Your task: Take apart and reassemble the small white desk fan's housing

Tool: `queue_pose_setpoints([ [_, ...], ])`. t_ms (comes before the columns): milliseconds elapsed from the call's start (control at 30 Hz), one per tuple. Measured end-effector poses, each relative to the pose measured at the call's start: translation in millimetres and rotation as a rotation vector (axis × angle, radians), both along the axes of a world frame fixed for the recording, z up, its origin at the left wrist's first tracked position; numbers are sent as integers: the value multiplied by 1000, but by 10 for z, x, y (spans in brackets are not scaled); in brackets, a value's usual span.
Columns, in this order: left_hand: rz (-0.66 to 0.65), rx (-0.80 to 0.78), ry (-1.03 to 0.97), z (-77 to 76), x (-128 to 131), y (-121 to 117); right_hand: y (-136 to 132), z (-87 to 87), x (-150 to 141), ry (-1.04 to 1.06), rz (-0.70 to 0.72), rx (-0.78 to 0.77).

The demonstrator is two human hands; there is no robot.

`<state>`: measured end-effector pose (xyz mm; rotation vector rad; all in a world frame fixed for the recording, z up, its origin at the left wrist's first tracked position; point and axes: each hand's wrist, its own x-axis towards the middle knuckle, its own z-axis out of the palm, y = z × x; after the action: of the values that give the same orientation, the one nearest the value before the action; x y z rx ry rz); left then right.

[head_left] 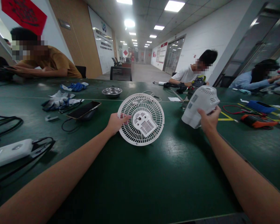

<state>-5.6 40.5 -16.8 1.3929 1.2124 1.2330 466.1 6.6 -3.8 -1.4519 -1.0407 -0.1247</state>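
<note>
The green bench (135, 183) fills the near and middle ground and runs out to the left and right. Three people sit around it: one in a tan shirt (58, 62) at far left, one in a white top (186, 73) at far right, and one with a light blue sleeve (246, 82) farther right.

The round white fan grille (142, 123) is in front of you, near the middle, its slotted hub plate facing you. Your left grip (115, 123) is closed on its left rim, thumb laid over the ribs. Whether the lower rim touches the bench: cannot tell.

The white housing (198, 104), vented at its upper right, is to the right of the grille and well apart from it, tilted. Your right grip (209, 119) holds its right side, thumb on the face towards you. Bench contact is unclear here too.

A white power strip (11, 153) with a black cable lies at near left. Farther off on the left you have grey-white gloves (57, 101) and, just beside them, a dark phone (86, 109). An orange-and-black meter (258, 120) lies right of the housing. The shallow metal bowl (112, 91) stands beyond the grille, to its left. A white paper slip (174, 99) lies between grille and housing, on the far side.
</note>
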Motion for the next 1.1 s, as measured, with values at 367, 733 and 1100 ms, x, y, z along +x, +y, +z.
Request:
queue_pose_setpoints([
  [367,-20,-27,-9,52,11,-52,-77,171,-135,-36,42,112],
  [733,-22,-28,15,37,0,-26,-316,297,-811,-332,58,61],
  [1100,-21,-12,-11,-55,-7,48,-174,-97,-1150,-272,260,-456],
])
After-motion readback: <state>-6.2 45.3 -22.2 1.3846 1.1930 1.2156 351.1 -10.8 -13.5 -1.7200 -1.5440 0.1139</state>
